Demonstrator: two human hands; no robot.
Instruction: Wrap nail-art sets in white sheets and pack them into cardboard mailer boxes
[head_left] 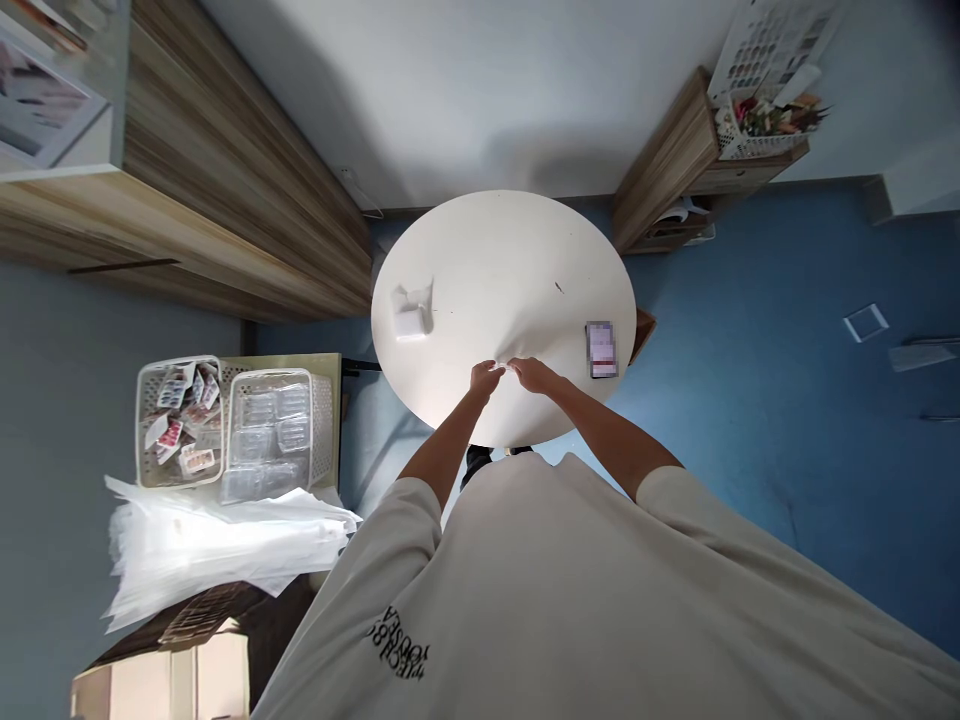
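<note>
A small white piece (502, 366), too tiny to identify, sits between your two hands over the near part of the round bench (510, 235); whether it touches the surface cannot be told. Handling it well likely calls for a light, even pinch from both sides, kept over the bench so that a slip lands there and not on the blue floor (757, 350). The fingers of your left hand (485, 377) curl nearly closed, apparently pinching one side of the piece; those of your right hand (529, 374) bend in opposite, tips drawn together on it. Beyond, to the left, lies a crumpled white wrapping (411, 318); on the right, near your forearm, a phone (601, 350) rests near the bench's rim.
</note>
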